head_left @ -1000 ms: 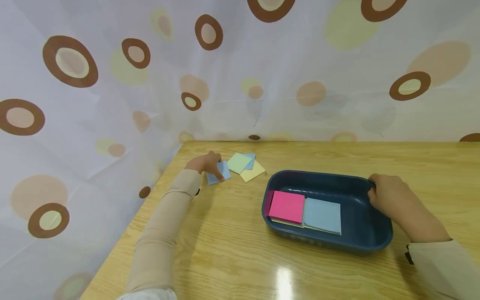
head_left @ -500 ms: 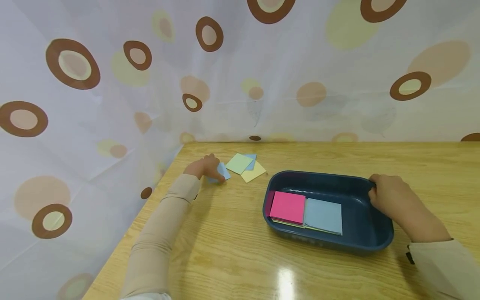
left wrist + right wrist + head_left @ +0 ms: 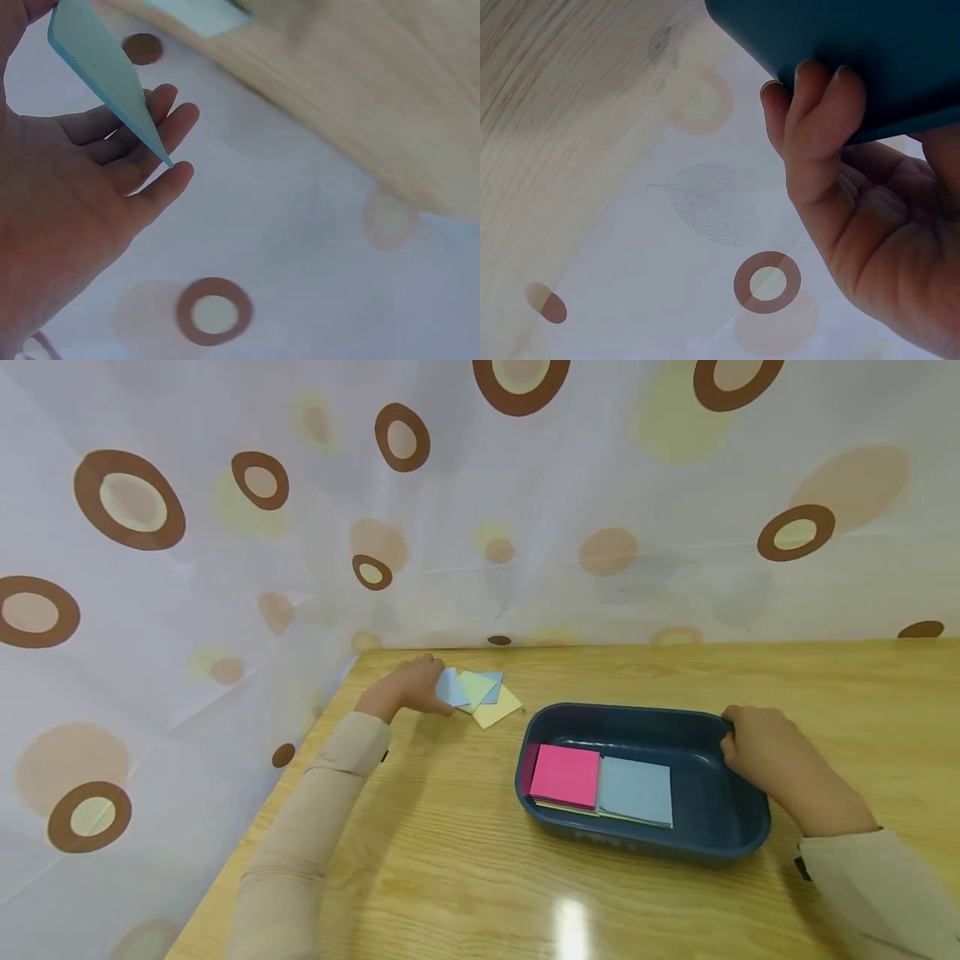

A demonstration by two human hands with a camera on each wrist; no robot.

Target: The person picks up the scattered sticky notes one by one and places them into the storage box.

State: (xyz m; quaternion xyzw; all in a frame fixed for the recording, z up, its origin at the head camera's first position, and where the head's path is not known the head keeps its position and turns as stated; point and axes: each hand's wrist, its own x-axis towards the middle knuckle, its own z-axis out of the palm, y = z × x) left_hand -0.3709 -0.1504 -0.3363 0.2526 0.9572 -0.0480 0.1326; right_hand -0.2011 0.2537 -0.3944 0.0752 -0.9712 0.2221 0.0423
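Note:
My left hand holds a pale blue sticky note pad by its edges between thumb and fingers, tilted up off the table. In the left wrist view the pad shows as a thin slab with a blue edge. Just right of it, a green note pad, a blue one and a yellow one lie overlapping. My right hand grips the right rim of a dark blue plastic bin, fingers outside its wall. Inside stand a pink stack and a light blue stack of notes.
The wooden table ends at a white curtain with brown and peach circles, behind and to the left. The left table edge runs close beside the left forearm. A bright glare lies on the tabletop near the front.
My left hand has picked the blue note pad up from the table and brought it up and right, beside the green one. The right hand stays on the bin; the head view shifts slightly.

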